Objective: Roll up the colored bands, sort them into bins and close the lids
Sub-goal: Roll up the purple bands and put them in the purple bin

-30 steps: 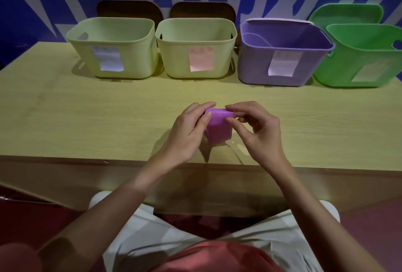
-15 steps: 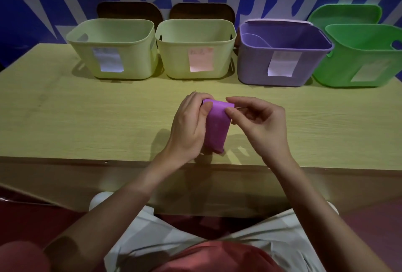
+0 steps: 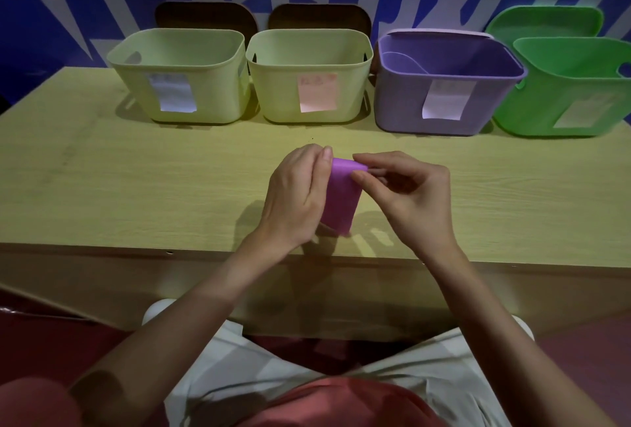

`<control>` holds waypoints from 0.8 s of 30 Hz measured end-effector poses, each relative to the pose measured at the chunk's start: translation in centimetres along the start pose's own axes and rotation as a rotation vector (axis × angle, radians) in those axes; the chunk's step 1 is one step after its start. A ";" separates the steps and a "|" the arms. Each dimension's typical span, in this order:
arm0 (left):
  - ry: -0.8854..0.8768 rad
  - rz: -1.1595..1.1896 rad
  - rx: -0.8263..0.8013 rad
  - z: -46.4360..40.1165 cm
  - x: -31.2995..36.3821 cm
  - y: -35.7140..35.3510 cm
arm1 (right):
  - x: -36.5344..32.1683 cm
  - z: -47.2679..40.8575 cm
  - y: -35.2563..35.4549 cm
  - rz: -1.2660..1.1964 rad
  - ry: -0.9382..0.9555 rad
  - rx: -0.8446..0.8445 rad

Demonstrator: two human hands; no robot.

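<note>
Bare table (image 3: 136,187) before four bins (image 3: 309,98)

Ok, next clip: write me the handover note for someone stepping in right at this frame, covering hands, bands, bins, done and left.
Left hand holds the purple band along its left side. Right hand pinches its top right corner. The band hangs above the table near the front edge.
Four open bins in a row at the back: two pale yellow-green bins, purple bin, green bin. No band shows in any of them, though their floors are mostly hidden.
Left: finish rolling this band, drop it in its bin, close all lids.
</note>
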State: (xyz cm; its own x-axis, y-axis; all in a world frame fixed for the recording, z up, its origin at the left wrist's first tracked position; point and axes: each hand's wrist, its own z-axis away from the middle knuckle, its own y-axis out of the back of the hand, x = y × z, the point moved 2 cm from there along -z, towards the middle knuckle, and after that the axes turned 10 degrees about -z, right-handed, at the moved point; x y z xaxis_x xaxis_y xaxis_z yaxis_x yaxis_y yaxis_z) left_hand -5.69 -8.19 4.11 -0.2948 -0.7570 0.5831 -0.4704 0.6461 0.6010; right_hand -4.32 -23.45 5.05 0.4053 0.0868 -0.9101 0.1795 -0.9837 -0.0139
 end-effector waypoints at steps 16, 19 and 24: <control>0.134 0.085 -0.089 -0.9 -0.8 -0.6 | 0.0 0.4 -0.5 0.170 0.121 -0.099; 0.196 0.141 -0.143 -1.1 -0.6 -0.5 | 0.0 0.3 -0.6 0.163 0.111 -0.082; 0.008 -0.073 0.053 -0.7 -0.1 0.0 | 0.0 0.0 -0.8 -0.050 -0.110 0.008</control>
State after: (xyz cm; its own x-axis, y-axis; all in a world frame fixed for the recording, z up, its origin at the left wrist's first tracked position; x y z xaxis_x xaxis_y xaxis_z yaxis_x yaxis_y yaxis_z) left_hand -5.05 -8.10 4.46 -0.2511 -0.8012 0.5431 -0.5344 0.5826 0.6124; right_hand -4.47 -22.70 5.08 0.2946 0.1185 -0.9482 0.1899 -0.9798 -0.0634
